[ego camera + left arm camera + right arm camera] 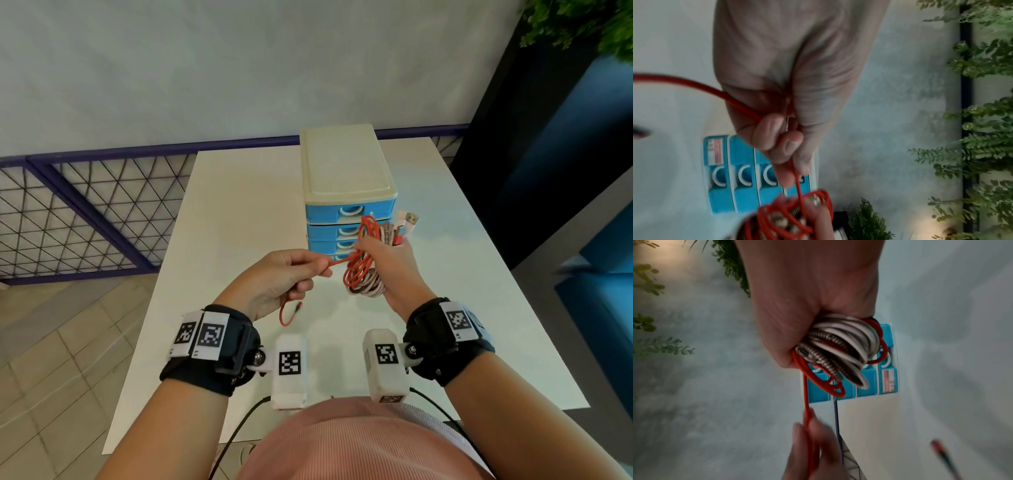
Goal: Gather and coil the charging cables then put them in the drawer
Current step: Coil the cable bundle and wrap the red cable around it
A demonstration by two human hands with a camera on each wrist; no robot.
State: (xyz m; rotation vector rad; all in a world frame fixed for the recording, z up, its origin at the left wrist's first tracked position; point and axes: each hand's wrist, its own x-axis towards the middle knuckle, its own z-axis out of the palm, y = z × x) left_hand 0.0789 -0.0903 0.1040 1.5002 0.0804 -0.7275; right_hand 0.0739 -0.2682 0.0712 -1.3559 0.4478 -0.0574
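My right hand grips a coiled bundle of cables: red, white and a metal-braided one, with USB plugs sticking up above the fist. My left hand pinches the free stretch of the red cable, taut from the bundle; its tail and plug hang in a loop below the hand. Both hands hover above the white table just in front of the blue drawer unit, whose four drawers look closed.
The drawer unit has a cream top and stands at the table's back centre. A purple wire-mesh fence runs left of the table, a dark blue wall and green plants stand to the right.
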